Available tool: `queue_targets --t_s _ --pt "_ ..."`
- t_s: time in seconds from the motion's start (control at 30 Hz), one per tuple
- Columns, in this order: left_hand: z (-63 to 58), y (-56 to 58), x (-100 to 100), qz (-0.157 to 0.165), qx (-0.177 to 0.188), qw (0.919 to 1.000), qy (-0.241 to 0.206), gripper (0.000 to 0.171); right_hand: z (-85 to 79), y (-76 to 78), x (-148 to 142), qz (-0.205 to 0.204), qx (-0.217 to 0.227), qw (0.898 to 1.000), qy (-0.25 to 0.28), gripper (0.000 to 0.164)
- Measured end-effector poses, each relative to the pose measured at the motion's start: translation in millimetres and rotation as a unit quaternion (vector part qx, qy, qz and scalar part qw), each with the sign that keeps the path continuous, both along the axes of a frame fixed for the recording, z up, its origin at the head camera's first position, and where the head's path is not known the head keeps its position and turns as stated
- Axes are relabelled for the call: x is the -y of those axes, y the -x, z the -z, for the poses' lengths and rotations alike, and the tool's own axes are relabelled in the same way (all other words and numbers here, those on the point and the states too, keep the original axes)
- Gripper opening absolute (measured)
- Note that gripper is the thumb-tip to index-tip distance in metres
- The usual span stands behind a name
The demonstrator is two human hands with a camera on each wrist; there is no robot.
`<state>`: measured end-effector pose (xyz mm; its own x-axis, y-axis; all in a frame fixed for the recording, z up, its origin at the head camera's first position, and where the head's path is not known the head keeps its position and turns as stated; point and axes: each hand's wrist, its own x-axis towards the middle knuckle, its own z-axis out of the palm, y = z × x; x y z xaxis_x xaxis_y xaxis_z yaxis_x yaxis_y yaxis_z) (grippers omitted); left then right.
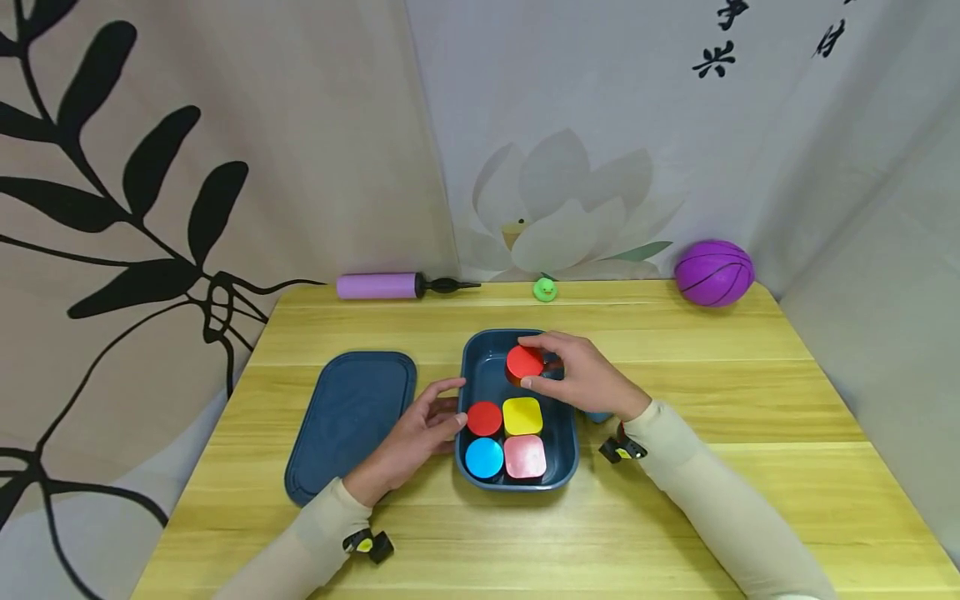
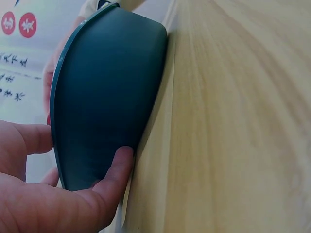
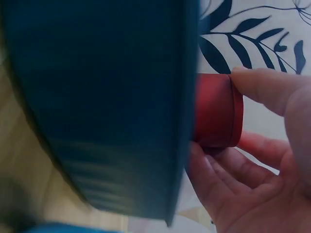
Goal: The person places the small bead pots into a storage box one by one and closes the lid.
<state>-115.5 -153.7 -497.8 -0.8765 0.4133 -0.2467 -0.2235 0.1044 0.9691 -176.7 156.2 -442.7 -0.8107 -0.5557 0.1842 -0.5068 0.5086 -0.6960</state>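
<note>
My right hand (image 1: 581, 371) pinches a small round red container (image 1: 524, 363) between thumb and fingers, over the far part of a dark blue rectangular box (image 1: 555, 483). In the right wrist view, a seam runs round the red container (image 3: 214, 109) near its top, and the box wall (image 3: 97, 97) hides part of it. Another red round container (image 1: 484, 418), a yellow square one (image 1: 522, 416), a blue round one (image 1: 484, 457) and a pink square one (image 1: 525, 457) stand in the near part. My left hand (image 1: 420, 433) touches the left outer wall of the box (image 2: 107, 87) with loosely spread fingers.
A dark blue lid (image 1: 352, 417) lies left of the box. Something blue (image 1: 598, 416) is partly hidden under my right wrist. Along the back edge lie a purple hand pump (image 1: 378, 286), a small green toy (image 1: 545, 289) and a purple ball (image 1: 714, 273).
</note>
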Motion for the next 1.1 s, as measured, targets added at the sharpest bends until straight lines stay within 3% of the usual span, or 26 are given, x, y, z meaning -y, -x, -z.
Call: queue_targets --t_s 0.27,0.57,1.1 --pt "0.8 1.0 0.8 0.002 0.005 1.0 0.001 0.061 14.5 3.8 24.9 -0.014 -0.003 1.0 -0.021 0.066" --pt "2.1 1.9 0.0 0.009 0.006 0.9999 0.004 0.061 24.6 5.5 46.5 -0.02 -0.049 0.995 -0.08 0.063" --pt "1.2 1.5 0.6 0.009 0.003 1.0 0.001 0.061 29.8 7.9 57.4 -0.053 -0.014 0.985 -0.161 0.062"
